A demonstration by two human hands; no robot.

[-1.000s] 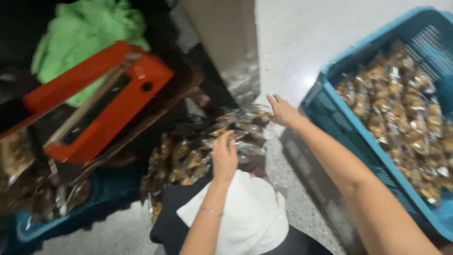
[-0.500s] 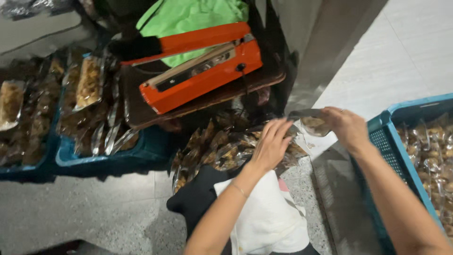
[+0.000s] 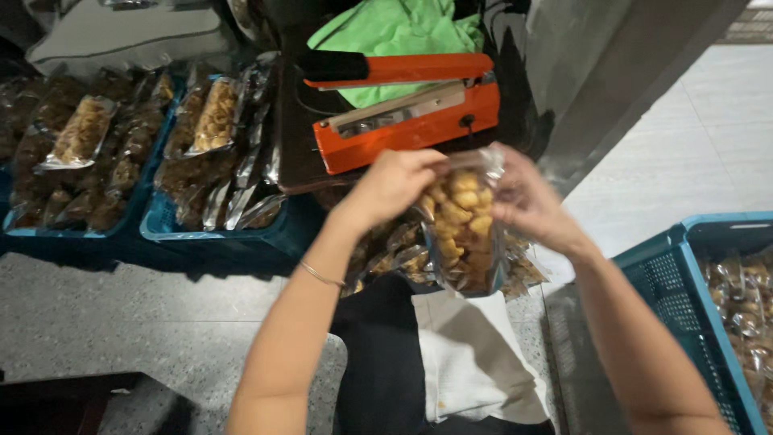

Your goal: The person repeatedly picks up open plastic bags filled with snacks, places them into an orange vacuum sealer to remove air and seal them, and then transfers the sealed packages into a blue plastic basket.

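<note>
Both hands hold up a clear plastic bag of golden-brown snack pieces (image 3: 460, 229) in front of me. My left hand (image 3: 392, 187) grips the bag's top left corner, and my right hand (image 3: 527, 199) grips its top right edge. Just beyond the bag sits an orange heat sealer (image 3: 403, 121) with its arm raised. Below the bag lies a pile of filled snack bags (image 3: 403, 258) on the floor.
Blue crates of packed snack bags (image 3: 201, 161) line the left. A blue crate (image 3: 684, 274) with more bags stands at the right. A green cloth (image 3: 394, 32) lies behind the sealer. A white cloth (image 3: 475, 354) covers my lap.
My hands left the pile on the floor and lifted one bag up toward the sealer. The view swung left, bringing the crates on the left into sight.
</note>
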